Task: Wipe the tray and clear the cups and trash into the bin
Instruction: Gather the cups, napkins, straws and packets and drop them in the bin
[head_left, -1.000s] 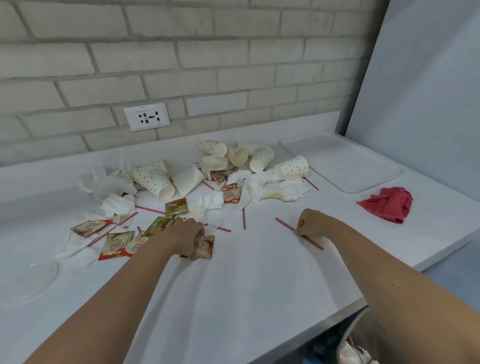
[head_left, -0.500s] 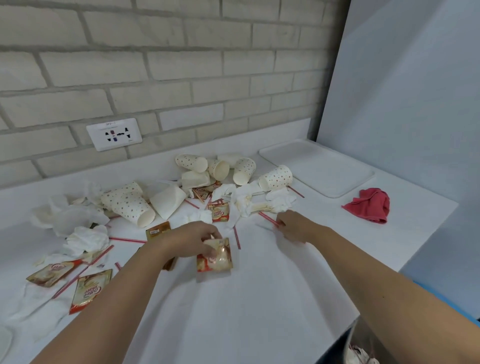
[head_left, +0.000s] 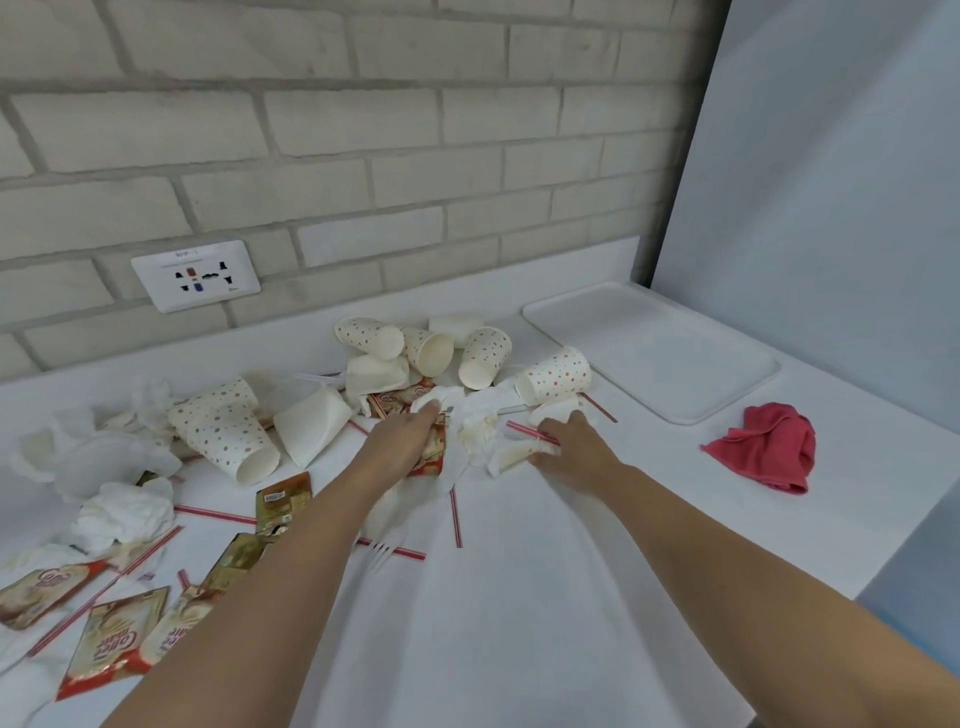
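Nearest me on the counter (head_left: 519, 623), sachets (head_left: 111, 642) and red straws (head_left: 215, 515) lie scattered, so clearing is barely begun by my judgement; no bin shows. Further out, my left hand (head_left: 402, 441) curls over a sachet and paper, holding them as far as I can tell. My right hand (head_left: 569, 449) presses on crumpled napkins (head_left: 488, 441) with a straw under its fingers; whether it has closed on them I cannot tell. Just beyond both hands lie the tipped dotted cups (head_left: 483, 356), close but untouched. Farthest right, the tray (head_left: 649, 353) sits bare, the red cloth (head_left: 769, 447) beside it, well apart from my hands. Wiping looks undone.
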